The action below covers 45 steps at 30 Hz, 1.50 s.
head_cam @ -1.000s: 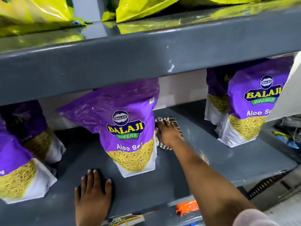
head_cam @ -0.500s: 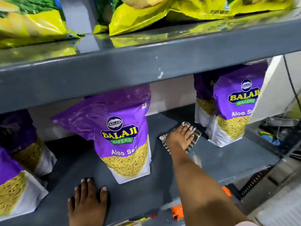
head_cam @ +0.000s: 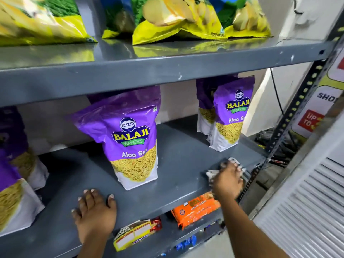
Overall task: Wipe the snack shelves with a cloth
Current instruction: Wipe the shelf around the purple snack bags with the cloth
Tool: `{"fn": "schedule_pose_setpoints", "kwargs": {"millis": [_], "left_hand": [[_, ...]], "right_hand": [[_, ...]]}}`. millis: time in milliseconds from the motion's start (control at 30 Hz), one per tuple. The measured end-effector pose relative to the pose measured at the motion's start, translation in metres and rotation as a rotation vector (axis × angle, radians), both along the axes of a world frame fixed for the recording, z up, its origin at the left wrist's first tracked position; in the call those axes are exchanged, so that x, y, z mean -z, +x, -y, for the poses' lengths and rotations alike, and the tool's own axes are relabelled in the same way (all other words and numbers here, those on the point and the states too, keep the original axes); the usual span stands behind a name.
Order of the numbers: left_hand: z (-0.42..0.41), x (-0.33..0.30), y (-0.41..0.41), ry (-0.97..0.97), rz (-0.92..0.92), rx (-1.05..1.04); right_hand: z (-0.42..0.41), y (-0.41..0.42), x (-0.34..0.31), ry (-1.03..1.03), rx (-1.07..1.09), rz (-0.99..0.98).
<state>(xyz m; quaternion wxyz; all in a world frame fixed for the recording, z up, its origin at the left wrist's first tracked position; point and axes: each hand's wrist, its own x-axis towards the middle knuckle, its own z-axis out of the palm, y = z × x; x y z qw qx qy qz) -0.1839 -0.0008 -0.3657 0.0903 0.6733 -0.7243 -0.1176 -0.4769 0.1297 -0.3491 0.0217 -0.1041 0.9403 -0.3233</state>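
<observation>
left hand (head_cam: pixel 95 211) lying flat, palm down, fingers spread. right hand (head_cam: pixel 228 181) reaching forward, palm down, fingers pressing, motion-blurred.

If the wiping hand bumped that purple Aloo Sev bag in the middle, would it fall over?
Probably easily. The middle purple bag stands upright on a narrow base with a tall, puffy top, so it looks tippy. It seems light, and its glossy film would likely slide on the smooth grey shelf.

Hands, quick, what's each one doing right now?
Left hand: open, flat on the middle shelf, holding nothing.
Right hand: pressing the striped cloth at the shelf's front right; its grip is blurred.
</observation>
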Motion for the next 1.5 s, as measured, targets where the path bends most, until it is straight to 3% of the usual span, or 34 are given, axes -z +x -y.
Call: {"fn": "schedule_pose_setpoints", "kwargs": {"millis": [67, 133, 233, 333, 500, 700, 867, 967, 1200, 1333, 1500], "left_hand": [[0.002, 0.001, 0.0, 0.001, 0.002, 0.005], [0.002, 0.002, 0.0, 0.012, 0.009, 0.006], [0.003, 0.004, 0.001, 0.015, 0.013, 0.004], [0.003, 0.004, 0.003, 0.015, 0.01, 0.002], [0.006, 0.005, 0.0, 0.003, 0.027, 0.001], [0.006, 0.007, 0.0, -0.006, 0.034, -0.009], [0.005, 0.004, 0.002, 0.017, 0.034, 0.01], [0.006, 0.003, 0.007, 0.003, 0.019, 0.051], [-0.021, 0.01, 0.06, -0.101, 0.009, 0.172], [-0.035, 0.011, 0.101, -0.063, 0.036, 0.234], [-0.033, 0.014, 0.179, -0.057, 0.088, 0.22]], "right_hand": [[-0.007, -0.007, -0.011, -0.096, 0.116, -0.016], [0.008, 0.011, -0.024, -0.143, 0.049, -0.116], [0.045, 0.076, -0.015, -0.026, -0.407, -0.367], [0.047, 0.116, 0.006, 0.124, -0.802, -0.32], [0.003, 0.033, 0.019, 0.236, -0.711, -0.315], [-0.045, -0.085, -0.008, 0.297, -0.453, -0.146], [-0.06, -0.155, -0.009, 0.343, -0.498, 0.033], [-0.054, -0.131, -0.018, 0.276, -0.538, 0.047], [-0.029, -0.065, -0.002, 0.221, -0.963, 0.08], [-0.006, -0.007, -0.003, 0.139, -1.088, 0.106], [0.037, 0.106, -0.003, 0.085, -1.21, 0.293]]}}
